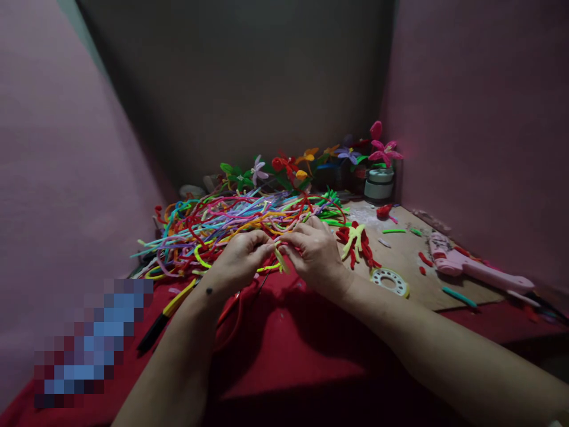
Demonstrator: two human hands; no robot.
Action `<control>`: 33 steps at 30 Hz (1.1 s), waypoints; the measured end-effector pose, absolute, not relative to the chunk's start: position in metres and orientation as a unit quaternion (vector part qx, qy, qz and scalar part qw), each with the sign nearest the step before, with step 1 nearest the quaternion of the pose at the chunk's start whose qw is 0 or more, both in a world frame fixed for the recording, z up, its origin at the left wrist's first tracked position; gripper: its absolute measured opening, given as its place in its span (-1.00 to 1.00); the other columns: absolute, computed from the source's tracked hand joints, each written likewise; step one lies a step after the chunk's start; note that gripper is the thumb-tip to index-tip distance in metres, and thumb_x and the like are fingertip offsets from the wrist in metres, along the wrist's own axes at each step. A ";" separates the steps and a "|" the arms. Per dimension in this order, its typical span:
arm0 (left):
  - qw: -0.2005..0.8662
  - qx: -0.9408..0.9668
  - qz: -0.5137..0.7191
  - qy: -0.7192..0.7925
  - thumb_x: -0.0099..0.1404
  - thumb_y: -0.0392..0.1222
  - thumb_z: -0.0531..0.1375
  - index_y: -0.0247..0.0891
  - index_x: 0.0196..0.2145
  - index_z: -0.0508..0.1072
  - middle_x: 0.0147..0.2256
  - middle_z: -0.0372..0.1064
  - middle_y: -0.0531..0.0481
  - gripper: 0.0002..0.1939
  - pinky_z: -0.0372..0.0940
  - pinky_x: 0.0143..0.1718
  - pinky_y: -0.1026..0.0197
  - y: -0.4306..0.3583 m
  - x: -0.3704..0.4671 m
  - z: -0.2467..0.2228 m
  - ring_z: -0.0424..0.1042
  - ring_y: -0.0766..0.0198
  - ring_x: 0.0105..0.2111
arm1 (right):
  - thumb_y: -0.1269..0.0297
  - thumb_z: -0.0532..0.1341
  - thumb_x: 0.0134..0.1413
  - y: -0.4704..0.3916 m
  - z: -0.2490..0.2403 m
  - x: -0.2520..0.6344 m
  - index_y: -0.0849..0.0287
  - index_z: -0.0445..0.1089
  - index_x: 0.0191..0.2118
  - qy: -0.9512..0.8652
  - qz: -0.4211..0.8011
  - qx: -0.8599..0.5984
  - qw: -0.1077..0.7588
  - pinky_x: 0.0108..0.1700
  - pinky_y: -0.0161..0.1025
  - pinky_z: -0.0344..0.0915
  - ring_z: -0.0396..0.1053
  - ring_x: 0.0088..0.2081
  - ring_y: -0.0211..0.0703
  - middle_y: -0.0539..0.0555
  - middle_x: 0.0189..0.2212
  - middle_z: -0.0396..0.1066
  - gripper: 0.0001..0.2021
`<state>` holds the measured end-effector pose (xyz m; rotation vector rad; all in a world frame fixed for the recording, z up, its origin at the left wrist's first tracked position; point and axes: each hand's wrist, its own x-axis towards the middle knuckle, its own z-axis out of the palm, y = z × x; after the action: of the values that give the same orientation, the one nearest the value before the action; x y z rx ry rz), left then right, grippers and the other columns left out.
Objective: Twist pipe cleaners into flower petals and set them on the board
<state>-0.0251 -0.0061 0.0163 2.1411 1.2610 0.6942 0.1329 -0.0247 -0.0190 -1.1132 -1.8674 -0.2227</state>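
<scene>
My left hand (243,256) and my right hand (316,254) meet above the front of the table, fingers pinched together. Between their fingertips is a short pale yellow pipe cleaner (281,260), its lower end hanging down. Just behind the hands spreads a tangled heap of many-coloured pipe cleaners (213,216). Right of my right hand lie bent red and yellow pipe cleaner pieces (354,242). Beneath my left forearm, a red-handled tool (233,317) is partly hidden. A tool with a yellow and black handle (166,314) lies left of that forearm.
Pipe cleaner flowers (297,165) line the back, near a lidded jar (379,187). On the board (404,249) at right are a white-yellow ring with holes (390,283), pipe cleaner scraps and a pink handled tool (482,270). Red cloth (306,350) covers the table. Walls flank both sides.
</scene>
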 end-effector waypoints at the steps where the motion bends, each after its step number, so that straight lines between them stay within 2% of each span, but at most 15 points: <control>1: 0.279 0.797 0.257 0.471 0.13 -0.07 0.04 -0.31 -0.52 0.31 -0.61 0.11 0.12 -0.75 0.01 -0.58 0.34 -0.006 -0.025 0.017 0.08 0.41 -0.60 | 0.30 0.14 0.03 -0.024 -0.019 0.133 0.19 0.44 -0.45 -0.753 -0.072 -0.459 0.466 -0.19 -0.15 0.11 0.16 -0.28 -0.11 0.09 -0.46 0.35 -0.84; 4: 0.279 0.792 0.263 0.476 0.12 -0.09 0.04 -0.32 -0.51 0.32 -0.60 0.13 0.11 -0.77 0.02 -0.57 0.33 -0.007 -0.025 0.018 0.10 0.41 -0.59 | 0.34 0.17 -0.01 -0.024 -0.017 0.132 0.24 0.40 -0.51 -0.742 0.045 -0.457 0.489 -0.21 -0.21 0.12 0.19 -0.31 -0.17 0.07 -0.46 0.34 -0.86; 9: 0.292 0.770 0.300 0.481 0.09 -0.11 0.07 -0.31 -0.53 0.30 -0.61 0.17 0.11 -0.80 0.05 -0.57 0.32 -0.007 -0.023 0.017 0.14 0.40 -0.60 | 0.31 0.17 -0.08 -0.022 -0.014 0.130 0.28 0.37 -0.56 -0.647 0.407 -0.416 0.493 -0.43 -0.33 0.13 0.20 -0.55 -0.33 -0.02 -0.64 0.30 -0.84; 13: 0.290 0.753 0.332 0.489 0.08 -0.13 0.07 -0.30 -0.56 0.28 -0.63 0.17 0.11 -0.82 0.04 -0.58 0.32 -0.007 -0.019 0.014 0.15 0.39 -0.61 | 0.29 0.25 -0.20 -0.021 -0.016 0.128 0.29 0.38 -0.58 -0.531 0.556 -0.375 0.518 -0.46 -0.33 0.13 0.21 -0.58 -0.35 -0.03 -0.65 0.32 -0.85; 18: 0.282 0.746 0.359 0.485 0.08 -0.14 0.08 -0.30 -0.56 0.30 -0.64 0.17 0.12 -0.82 0.05 -0.59 0.33 -0.007 -0.018 0.013 0.13 0.40 -0.62 | 0.29 0.30 -0.28 -0.022 -0.017 0.128 0.30 0.45 -0.54 -0.508 0.601 -0.353 0.505 -0.44 -0.32 0.13 0.18 -0.58 -0.37 -0.02 -0.65 0.32 -0.85; 24: 0.242 0.773 0.359 0.464 0.05 -0.16 0.15 -0.34 -0.52 0.45 -0.51 0.35 0.01 -0.82 0.17 -0.41 0.31 -0.011 -0.021 0.023 0.30 0.32 -0.45 | 0.36 0.27 -0.27 -0.023 -0.016 0.127 0.29 0.42 -0.63 -0.526 0.559 -0.392 0.507 -0.46 -0.32 0.11 0.15 -0.60 -0.37 -0.04 -0.69 0.30 -0.90; 26: 0.304 0.750 0.344 0.477 0.04 -0.15 0.17 -0.33 -0.52 0.45 -0.60 0.30 0.06 -0.82 0.12 -0.54 0.34 -0.011 -0.023 0.024 0.25 0.38 -0.56 | 0.36 0.26 -0.27 -0.022 -0.018 0.126 0.29 0.43 -0.61 -0.537 0.553 -0.383 0.509 -0.46 -0.33 0.10 0.16 -0.59 -0.37 -0.04 -0.68 0.30 -0.91; 29: 0.428 0.693 0.324 0.482 0.04 -0.12 0.20 -0.32 -0.50 0.40 -0.73 0.15 0.16 -0.81 -0.04 -0.72 0.39 -0.010 -0.025 0.021 0.07 0.48 -0.74 | 0.36 0.26 -0.27 -0.021 -0.021 0.126 0.29 0.42 -0.62 -0.535 0.554 -0.380 0.512 -0.49 -0.34 0.07 0.14 -0.61 -0.39 -0.05 -0.70 0.28 -0.90; 31: 0.476 0.669 0.328 0.468 0.04 -0.13 0.21 -0.31 -0.47 0.38 -0.73 0.18 0.16 -0.82 -0.02 -0.75 0.40 -0.008 -0.025 0.017 0.09 0.48 -0.77 | 0.36 0.26 -0.29 -0.021 -0.020 0.126 0.29 0.41 -0.62 -0.522 0.565 -0.381 0.513 -0.51 -0.34 0.05 0.13 -0.62 -0.39 -0.06 -0.71 0.28 -0.90; 33: 0.502 0.658 0.339 0.448 0.04 -0.15 0.22 -0.32 -0.46 0.37 -0.69 0.27 0.11 -0.82 0.09 -0.73 0.39 -0.007 -0.025 0.014 0.18 0.45 -0.75 | 0.34 0.27 -0.30 -0.023 -0.019 0.126 0.29 0.42 -0.62 -0.514 0.571 -0.384 0.512 -0.52 -0.34 0.06 0.12 -0.63 -0.39 -0.06 -0.71 0.28 -0.90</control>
<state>-0.0250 -0.0075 0.0140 1.5890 1.0824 0.8190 0.1262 -0.0229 -0.0189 -0.9228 -1.2366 1.3747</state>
